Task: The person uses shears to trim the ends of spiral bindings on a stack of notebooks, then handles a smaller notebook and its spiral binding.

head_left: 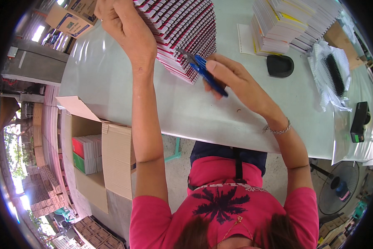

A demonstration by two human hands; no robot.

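Head view, stack (186, 31): twelve o'clock, wire-bound; heavy together, I'd guess; lift from beneath.
Pliers (206, 76): against its near side, stiff, light-looking; grip those handles.
Right hand (232, 74): one o'clock, wrapped round pliers.
Left hand (126, 29): eleven, curled; pinching? Can't tell.
Table (99, 74): glossy, perhaps slippery.
Room: carton (118, 157) eight, fan (339, 187) four.

Notebooks (186, 33) stacked in a tall block, pink-red covers, white page edges, dark wire bindings facing out. Pliers (201, 69): blue handles, metal nose angled up-left at the bindings, contact unclear.
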